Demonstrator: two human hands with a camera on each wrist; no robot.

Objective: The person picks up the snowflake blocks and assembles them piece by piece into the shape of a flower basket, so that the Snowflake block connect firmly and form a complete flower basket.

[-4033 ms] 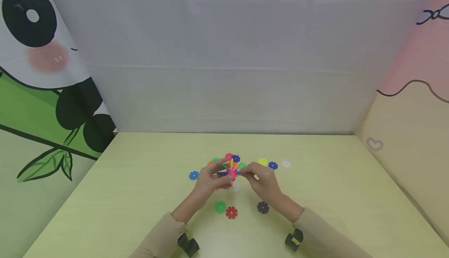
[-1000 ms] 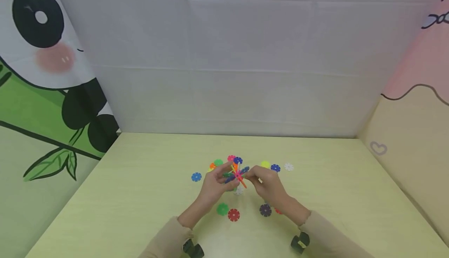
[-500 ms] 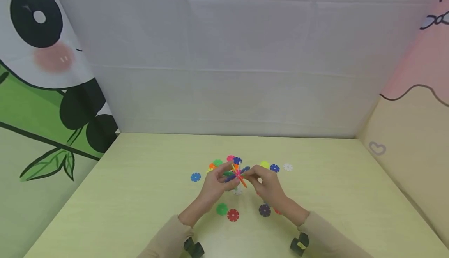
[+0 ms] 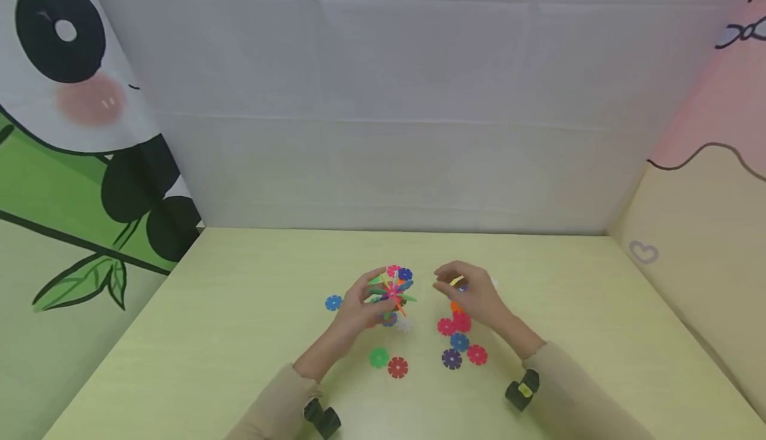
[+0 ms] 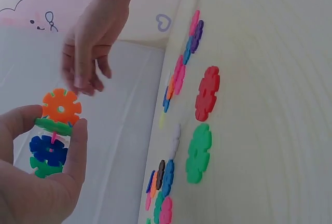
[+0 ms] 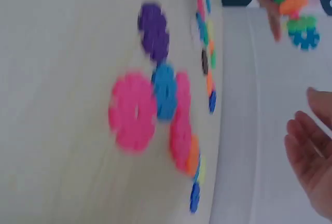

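Left hand (image 4: 353,310) pinches the notched-disc cluster (image 4: 393,289) above the table (image 4: 251,320); right hand (image 4: 481,296) empty, relaxed, near loose notched discs (image 4: 461,322). Clean join likely needs a light, steady pinch and slot-to-slot alignment before pushing.
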